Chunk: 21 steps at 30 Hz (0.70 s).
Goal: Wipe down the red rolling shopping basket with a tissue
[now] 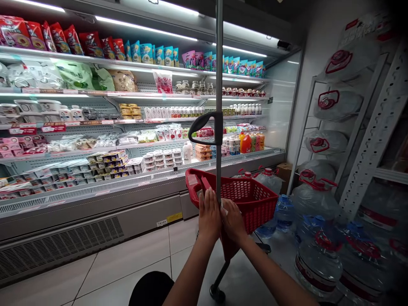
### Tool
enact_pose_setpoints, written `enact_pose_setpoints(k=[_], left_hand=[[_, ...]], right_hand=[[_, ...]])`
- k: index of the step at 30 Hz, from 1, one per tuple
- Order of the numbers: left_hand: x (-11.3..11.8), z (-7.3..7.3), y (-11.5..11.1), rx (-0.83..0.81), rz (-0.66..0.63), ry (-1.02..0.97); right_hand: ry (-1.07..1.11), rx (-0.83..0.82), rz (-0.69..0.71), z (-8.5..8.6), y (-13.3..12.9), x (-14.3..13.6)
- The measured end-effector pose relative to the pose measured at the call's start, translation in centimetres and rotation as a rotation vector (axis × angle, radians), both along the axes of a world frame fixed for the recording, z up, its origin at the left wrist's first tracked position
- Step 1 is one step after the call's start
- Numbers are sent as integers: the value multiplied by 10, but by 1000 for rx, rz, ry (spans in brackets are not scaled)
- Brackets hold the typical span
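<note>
A red plastic shopping cart (259, 212) with a grey metal pole (219, 63) stands in front of me. A black loop handle (204, 127) is fixed on the pole above my hands. My left hand (208, 214) lies against the cart's near end, left of the pole, with its fingers straight and nothing seen in them. On the pole's right side, my right hand (233, 219) has its fingers bent, pressing a small white wipe-like piece (224, 210) against the pole's lower part. Its fingertips are partly hidden.
An open refrigerated display (159, 176) with yogurt cups, bottles and bags runs behind the cart. Large water bottles (318, 259) stand on the floor at right, beside a white rack (298, 157) holding more bottles. Pale tiles (134, 255) cover the floor.
</note>
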<state>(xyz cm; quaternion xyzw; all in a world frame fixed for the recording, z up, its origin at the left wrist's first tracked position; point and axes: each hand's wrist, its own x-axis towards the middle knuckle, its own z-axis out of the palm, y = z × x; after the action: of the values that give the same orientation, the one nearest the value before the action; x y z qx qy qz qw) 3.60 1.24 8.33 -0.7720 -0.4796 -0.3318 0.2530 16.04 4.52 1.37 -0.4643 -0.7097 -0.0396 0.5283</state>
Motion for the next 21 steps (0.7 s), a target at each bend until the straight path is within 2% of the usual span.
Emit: enact_pose_setpoints(k=[3, 8, 11, 14, 17, 19, 21], left_hand=[[-15, 2, -4, -4, -19, 27], [-39, 9, -8, -22, -43, 37], [-45, 10, -11, -34, -81, 36], [-44, 6, -11, -40, -106, 41], [-45, 0, -8, -20, -75, 48], [-48, -5, -5, 2, -43, 74], [-51, -10, -3, 37, -8, 95]], right_hand=[[-77, -36, -16, -6, 2, 24], [-101, -87, -141, -34, 12, 82], [-76, -95, -187, -44, 9, 95], [-63, -74, -171, -38, 2, 62], [-106, -14, -39, -16, -6, 3], [-94, 23, -11, -2, -9, -28], [-104, 39, 4, 7, -11, -40]])
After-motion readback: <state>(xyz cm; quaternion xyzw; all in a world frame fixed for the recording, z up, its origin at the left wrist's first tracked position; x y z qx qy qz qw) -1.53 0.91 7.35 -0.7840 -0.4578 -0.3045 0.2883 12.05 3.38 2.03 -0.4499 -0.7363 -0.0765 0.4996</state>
